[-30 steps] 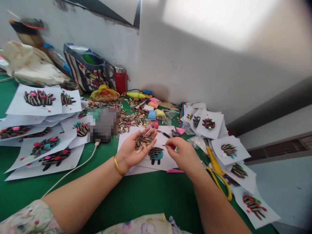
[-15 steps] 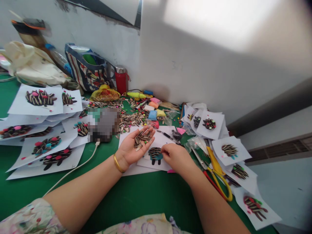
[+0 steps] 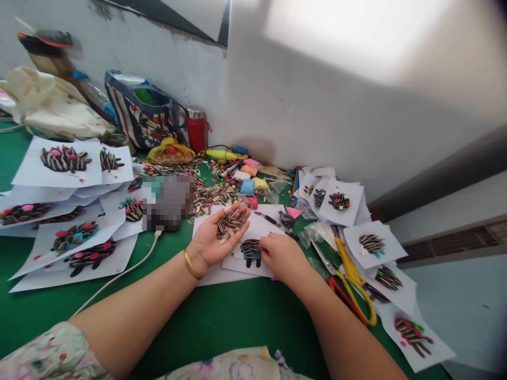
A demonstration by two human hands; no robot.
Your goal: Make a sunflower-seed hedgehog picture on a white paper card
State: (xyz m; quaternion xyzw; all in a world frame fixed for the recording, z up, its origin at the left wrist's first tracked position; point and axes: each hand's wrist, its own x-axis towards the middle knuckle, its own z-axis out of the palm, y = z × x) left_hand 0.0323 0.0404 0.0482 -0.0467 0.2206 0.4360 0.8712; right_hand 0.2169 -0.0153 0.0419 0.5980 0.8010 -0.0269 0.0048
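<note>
Palm up, my left hand (image 3: 212,237) cups a heap of striped sunflower seeds (image 3: 225,226) with a small green ball among them. Just right of it, my right hand (image 3: 281,256) is closed in a pinch at the right edge of a seed-covered animal figure (image 3: 250,247); whatever its fingertips hold is hidden. This figure has a blue body with dark legs and rows of seeds on top. It lies on a white sheet of paper (image 3: 233,265), over another white sheet.
Loose seeds (image 3: 214,192) and coloured clay packs (image 3: 247,187) lie behind my hands. A pen (image 3: 273,221), scissors (image 3: 352,295) and a yellow cutter (image 3: 348,258) are to the right. Finished-looking seed pictures (image 3: 87,258) lie on both sides. A cabled, blurred device (image 3: 168,203) sits left.
My right hand's fingertips have shifted slightly left over the figure's right edge. My left hand stays nearly still with the seeds in its palm.
</note>
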